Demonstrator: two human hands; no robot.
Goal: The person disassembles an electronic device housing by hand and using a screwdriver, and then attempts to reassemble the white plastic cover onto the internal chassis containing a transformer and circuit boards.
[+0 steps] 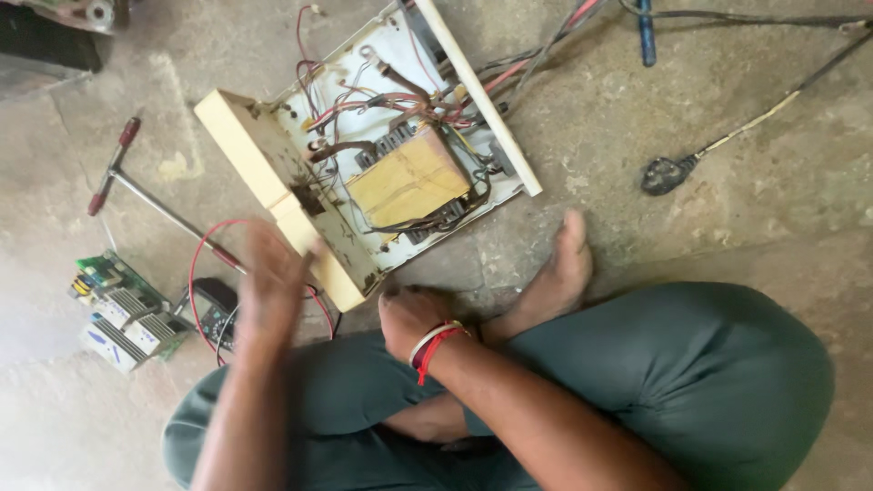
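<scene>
Opened cream metal chassis (273,173) with a heavy yellow-wrapped transformer (409,177) and fragile wiring (364,100), lying on the floor far of the crossed legs; blurred left hand (268,286), fingers spread, touches its stiff near wall, the soundest hold; right hand (409,318) rests curled, empty.

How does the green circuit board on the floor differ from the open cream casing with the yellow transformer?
The green circuit board is small and lies bare beside the left hand; the open cream casing is far larger and holds a yellow transformer and wires. Both rest on the concrete floor.
</scene>
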